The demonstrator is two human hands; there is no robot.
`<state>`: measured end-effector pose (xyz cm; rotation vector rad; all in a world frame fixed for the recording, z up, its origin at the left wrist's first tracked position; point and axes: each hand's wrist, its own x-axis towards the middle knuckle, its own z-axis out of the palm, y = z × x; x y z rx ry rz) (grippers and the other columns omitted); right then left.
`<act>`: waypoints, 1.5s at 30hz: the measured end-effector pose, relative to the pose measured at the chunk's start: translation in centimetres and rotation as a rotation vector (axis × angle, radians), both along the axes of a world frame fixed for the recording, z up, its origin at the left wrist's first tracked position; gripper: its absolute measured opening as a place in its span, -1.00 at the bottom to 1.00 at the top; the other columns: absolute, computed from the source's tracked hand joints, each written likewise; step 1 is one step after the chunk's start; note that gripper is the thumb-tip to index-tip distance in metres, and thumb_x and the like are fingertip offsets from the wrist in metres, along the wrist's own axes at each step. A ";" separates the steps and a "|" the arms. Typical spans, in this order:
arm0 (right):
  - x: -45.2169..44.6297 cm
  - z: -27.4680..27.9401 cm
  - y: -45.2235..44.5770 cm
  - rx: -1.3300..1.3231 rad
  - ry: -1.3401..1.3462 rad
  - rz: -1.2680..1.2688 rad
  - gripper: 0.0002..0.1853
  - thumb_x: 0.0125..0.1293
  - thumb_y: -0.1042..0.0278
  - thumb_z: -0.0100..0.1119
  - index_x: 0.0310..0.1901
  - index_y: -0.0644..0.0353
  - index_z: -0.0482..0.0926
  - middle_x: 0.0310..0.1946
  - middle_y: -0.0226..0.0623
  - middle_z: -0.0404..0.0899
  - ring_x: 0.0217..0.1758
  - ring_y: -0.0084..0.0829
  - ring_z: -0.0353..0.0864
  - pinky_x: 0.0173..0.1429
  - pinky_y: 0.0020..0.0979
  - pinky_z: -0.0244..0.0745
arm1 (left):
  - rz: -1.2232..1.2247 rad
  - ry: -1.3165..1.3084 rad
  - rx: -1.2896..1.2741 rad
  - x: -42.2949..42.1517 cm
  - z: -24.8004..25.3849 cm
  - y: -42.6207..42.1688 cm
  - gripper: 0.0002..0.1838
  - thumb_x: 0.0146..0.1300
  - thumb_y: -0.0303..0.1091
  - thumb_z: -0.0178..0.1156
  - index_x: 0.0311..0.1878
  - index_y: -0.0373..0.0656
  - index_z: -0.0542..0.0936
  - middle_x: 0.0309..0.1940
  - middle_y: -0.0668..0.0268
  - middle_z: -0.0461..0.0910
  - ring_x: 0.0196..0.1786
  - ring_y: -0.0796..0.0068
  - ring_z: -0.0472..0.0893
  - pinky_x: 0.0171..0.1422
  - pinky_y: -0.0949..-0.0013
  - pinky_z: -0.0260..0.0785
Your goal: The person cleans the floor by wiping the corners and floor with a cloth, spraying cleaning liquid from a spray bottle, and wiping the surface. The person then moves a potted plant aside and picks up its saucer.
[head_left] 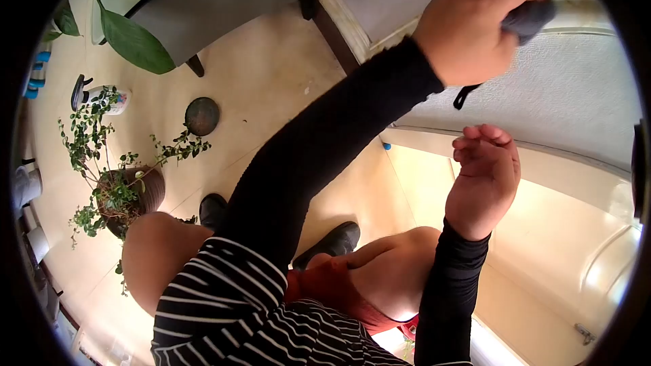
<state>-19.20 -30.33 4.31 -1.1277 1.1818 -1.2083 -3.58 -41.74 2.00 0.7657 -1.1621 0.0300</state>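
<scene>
My left hand [471, 24] reaches across to the upper right, its fingers closed around a bunched dark grey cloth [529, 19]. A thin black loop [466, 97] hangs below that hand. The cloth is over or against a pale textured surface [569, 88]; whether they touch I cannot tell. Lower down, my right hand [485, 179] is raised with the fingers loosely bent and nothing visible in them. It is in front of the pale ledge [542, 156] under the textured surface, apart from the cloth.
A potted plant [132, 193] stands on the beige floor to the left, near my knee. Close by are a white bottle [115, 99] with a black top and a round dark dish [202, 116]. Grey furniture [224, 7] and a large leaf [135, 44] occupy the upper left.
</scene>
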 end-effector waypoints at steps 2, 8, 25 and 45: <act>-0.4 0.2 0.1 -0.017 -0.014 -0.009 -0.77 0.23 0.50 -0.05 -0.15 0.39 0.53 -0.30 -0.05 0.65 -0.33 -0.28 0.60 -0.15 -0.37 0.46 | 0.057 0.009 0.029 -1.2 -5.3 0.0 -0.56 -0.04 -0.59 0.22 0.00 -0.17 0.60 -0.04 0.07 0.61 0.03 -0.05 0.56 0.20 0.01 0.39; -0.9 0.6 0.3 0.026 0.004 0.035 -0.78 0.24 0.48 -0.06 -0.15 0.37 0.53 -0.29 -0.06 0.64 -0.31 -0.30 0.59 -0.14 -0.38 0.44 | -0.083 0.475 0.853 -3.0 -25.5 2.5 -0.55 0.01 -0.54 0.23 0.07 -0.18 0.58 -0.02 0.00 0.62 0.05 -0.08 0.60 0.19 0.13 0.44; -0.8 -0.1 -0.4 0.100 -0.034 0.085 -0.76 0.25 0.47 -0.07 -0.11 0.38 0.51 -0.25 -0.09 0.63 -0.29 -0.32 0.58 -0.12 -0.39 0.42 | 0.032 0.202 0.955 -2.1 -31.3 2.8 -0.32 0.10 -0.46 0.13 0.39 -0.28 0.44 0.32 -0.19 0.32 0.32 -0.20 0.41 0.42 0.08 0.32; -3.3 -0.3 -1.0 0.099 -0.071 0.117 -0.77 0.37 0.41 -0.08 -0.07 0.30 0.51 -0.21 -0.18 0.62 -0.21 -0.34 0.57 -0.07 -0.37 0.43 | -0.185 0.316 0.967 -5.1 -34.4 3.1 0.10 0.11 -0.55 0.10 0.63 -0.15 -0.34 0.59 -0.32 -0.25 0.63 -0.18 -0.03 0.63 0.25 -0.01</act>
